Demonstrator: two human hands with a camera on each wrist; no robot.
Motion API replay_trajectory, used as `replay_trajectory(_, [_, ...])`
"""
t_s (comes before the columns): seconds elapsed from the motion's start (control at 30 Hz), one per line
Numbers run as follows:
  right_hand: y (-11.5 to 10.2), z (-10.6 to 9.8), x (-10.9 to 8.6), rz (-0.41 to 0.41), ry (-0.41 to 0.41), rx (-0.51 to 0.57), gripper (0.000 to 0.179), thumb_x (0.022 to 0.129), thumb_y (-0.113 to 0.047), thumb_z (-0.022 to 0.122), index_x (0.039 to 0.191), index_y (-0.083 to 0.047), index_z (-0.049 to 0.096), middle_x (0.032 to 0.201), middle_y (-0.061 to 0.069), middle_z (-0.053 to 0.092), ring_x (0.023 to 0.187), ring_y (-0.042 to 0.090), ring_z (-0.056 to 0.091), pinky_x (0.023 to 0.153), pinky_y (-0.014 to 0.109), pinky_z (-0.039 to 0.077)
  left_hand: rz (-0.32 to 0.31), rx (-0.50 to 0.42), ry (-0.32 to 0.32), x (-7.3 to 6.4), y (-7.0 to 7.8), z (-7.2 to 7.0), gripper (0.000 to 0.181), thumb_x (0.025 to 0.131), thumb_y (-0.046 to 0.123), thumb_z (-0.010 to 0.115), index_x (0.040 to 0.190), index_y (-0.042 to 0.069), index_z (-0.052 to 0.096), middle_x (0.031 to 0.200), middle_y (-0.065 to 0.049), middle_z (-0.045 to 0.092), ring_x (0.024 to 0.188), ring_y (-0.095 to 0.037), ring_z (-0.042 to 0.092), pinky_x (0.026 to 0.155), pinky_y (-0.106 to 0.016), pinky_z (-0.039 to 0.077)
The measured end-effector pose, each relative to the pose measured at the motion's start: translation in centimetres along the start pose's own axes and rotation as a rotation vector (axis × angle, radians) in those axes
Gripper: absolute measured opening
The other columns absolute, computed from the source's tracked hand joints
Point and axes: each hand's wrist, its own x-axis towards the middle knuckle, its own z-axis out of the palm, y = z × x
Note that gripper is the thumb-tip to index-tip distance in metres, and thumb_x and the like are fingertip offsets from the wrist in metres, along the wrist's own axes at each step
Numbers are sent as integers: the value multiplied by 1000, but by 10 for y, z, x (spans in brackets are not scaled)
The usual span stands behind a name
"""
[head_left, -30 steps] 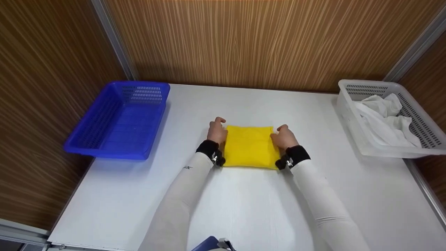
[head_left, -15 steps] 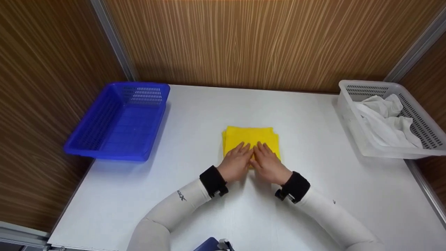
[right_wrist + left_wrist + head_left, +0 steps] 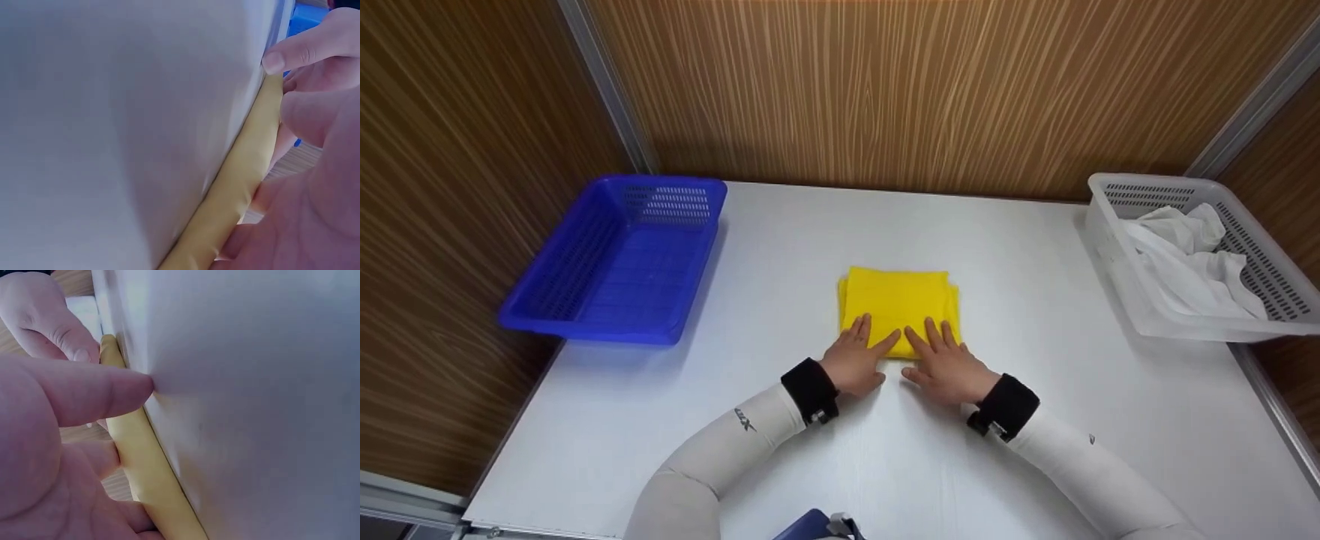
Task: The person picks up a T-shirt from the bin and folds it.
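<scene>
A yellow cloth (image 3: 896, 296), folded into a thick square, lies flat on the white table (image 3: 900, 465). My left hand (image 3: 855, 361) rests with spread, straight fingers on its near left part. Beside it my right hand (image 3: 949, 367) presses the near right part, fingers likewise spread. Both thumbs sit off the near edge, close to the tabletop. In the left wrist view the folded edge of the cloth (image 3: 149, 464) runs beneath the fingers. The right wrist view shows the same rounded yellow edge (image 3: 236, 180), with the fingers lying over its top.
At the left stands a blue plastic basket (image 3: 604, 334) with nothing visible inside. A white basket (image 3: 1207, 327) at the right holds crumpled white cloth (image 3: 1192, 262). Wood-grain panels (image 3: 870, 97) enclose the back and both sides of the table.
Both hands let go of the cloth's sides and came to its near part. Since half a second ago they have moved apart and slightly toward me, fingers spread wider.
</scene>
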Motion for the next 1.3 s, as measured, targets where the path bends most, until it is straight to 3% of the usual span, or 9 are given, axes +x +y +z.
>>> replay_trajectory(0.4, [22,-25,53,29,30,-18,71,108,-48,45,165,-13,20,169,30,2,153,58,2,117,76,17,-12,-4,2,57,-20,-29,72,104,33,58,164,35,19,171,-27,2,161,-37,4,131,-45,14])
replay_trajectory(0.6, [33,-38,80,47,26,-41,71,108,-47,42,165,-13,18,169,31,2,153,59,2,119,74,16,-13,-10,29,82,-30,-42,71,103,32,58,163,38,20,170,-27,4,161,-37,7,129,-47,22])
replay_trajectory(0.83, [41,-48,95,73,25,-17,72,107,-49,43,166,-15,19,170,28,1,154,57,0,121,72,14,-43,-79,36,98,-34,-52,71,102,29,60,162,40,24,172,-23,3,162,-34,7,128,-49,22])
replay_trajectory(1.07, [42,-45,98,98,30,-20,81,103,-62,45,166,-18,18,171,25,3,156,53,1,121,72,13,-22,-34,49,103,-38,-48,72,102,29,60,163,39,22,172,-24,4,162,-34,7,130,-47,18])
replay_trajectory(1.2, [43,-50,98,112,110,60,88,99,-72,43,166,-18,20,172,22,6,158,49,3,121,73,10,-9,-90,127,101,-40,-48,77,103,35,60,165,34,16,172,-24,4,161,-35,7,130,-48,16])
replay_trajectory(1.3, [45,-61,99,117,249,139,91,99,-73,41,166,-19,15,173,19,-1,159,47,0,121,74,7,-32,-152,276,100,-41,-54,85,103,47,58,167,30,5,172,-24,-3,162,-36,-1,130,-50,12])
